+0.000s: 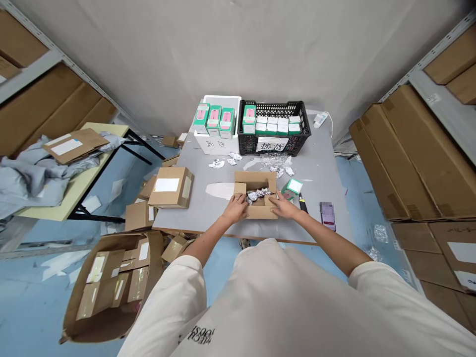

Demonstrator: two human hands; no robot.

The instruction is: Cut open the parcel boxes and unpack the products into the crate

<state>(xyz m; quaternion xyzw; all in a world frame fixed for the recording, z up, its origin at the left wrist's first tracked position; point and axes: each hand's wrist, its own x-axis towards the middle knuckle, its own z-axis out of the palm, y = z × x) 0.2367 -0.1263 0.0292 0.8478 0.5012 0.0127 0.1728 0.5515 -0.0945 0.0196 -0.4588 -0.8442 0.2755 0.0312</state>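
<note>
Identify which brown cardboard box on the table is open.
The brown box between the left hand and right hand: its flaps are spread, crumpled packing showing inside. The white-labelled box farther left is closed.

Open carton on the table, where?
Head view: open carton sits toward the near edge of the table, between left hand and right hand, left of a loose green-and-white box.

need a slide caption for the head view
Left hand and right hand at opposite ends of an open cardboard box with crumpled packing inside, a green-and-white carton nearby.
</note>
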